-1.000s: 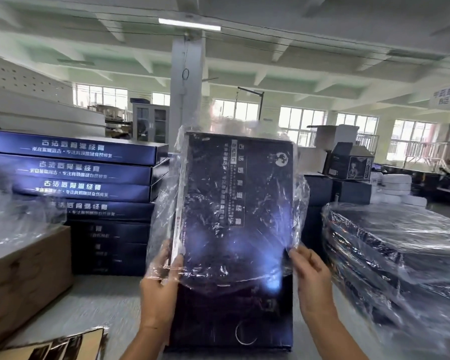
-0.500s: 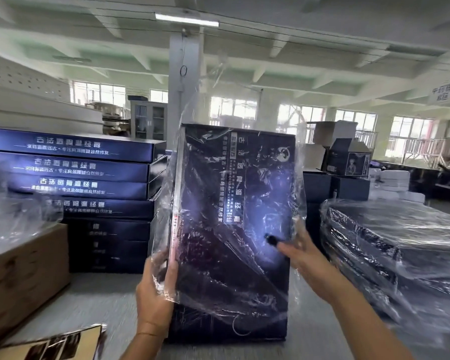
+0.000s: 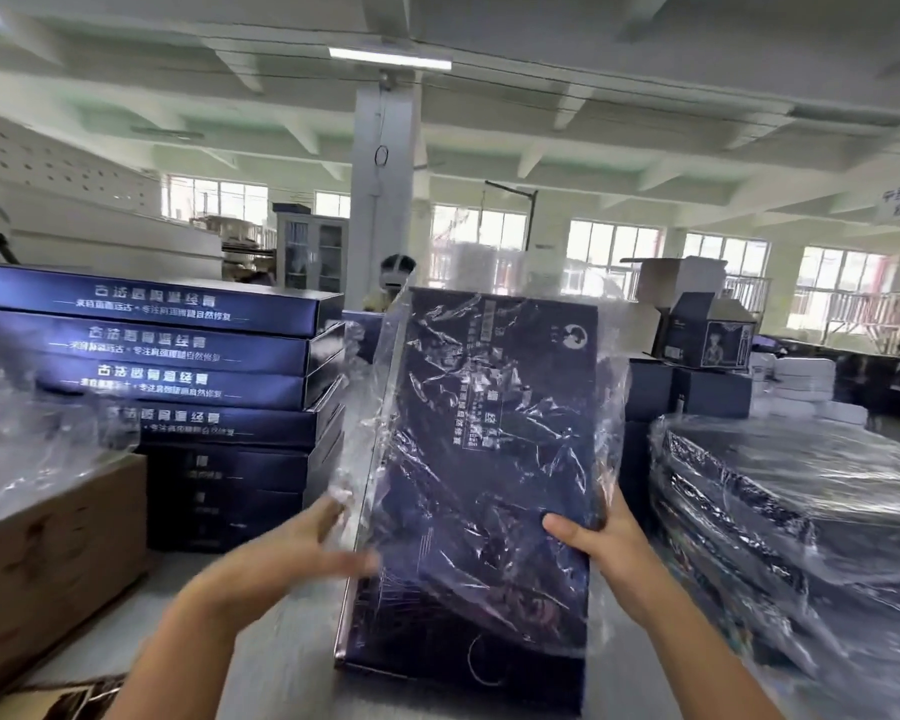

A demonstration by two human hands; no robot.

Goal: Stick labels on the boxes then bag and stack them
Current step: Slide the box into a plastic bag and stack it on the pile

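Note:
A flat dark blue box (image 3: 489, 459) stands upright on the grey table, most of it covered by a crinkled clear plastic bag (image 3: 583, 418) pulled down from the top. My right hand (image 3: 598, 537) grips the box's right edge through the bag, thumb across the front. My left hand (image 3: 302, 548) is blurred, fingers stretched out flat against the box's left edge and the loose film there.
A stack of several unbagged blue boxes (image 3: 167, 387) rises at the left. Bagged boxes (image 3: 801, 511) are piled at the right. A cardboard carton (image 3: 48, 558) with plastic film sits at the near left. A white pillar (image 3: 383, 200) stands behind.
The bag has slid further down the box. My right hand moved from the front face to grip the right edge. My left hand let go of the left edge and now lies flat against it.

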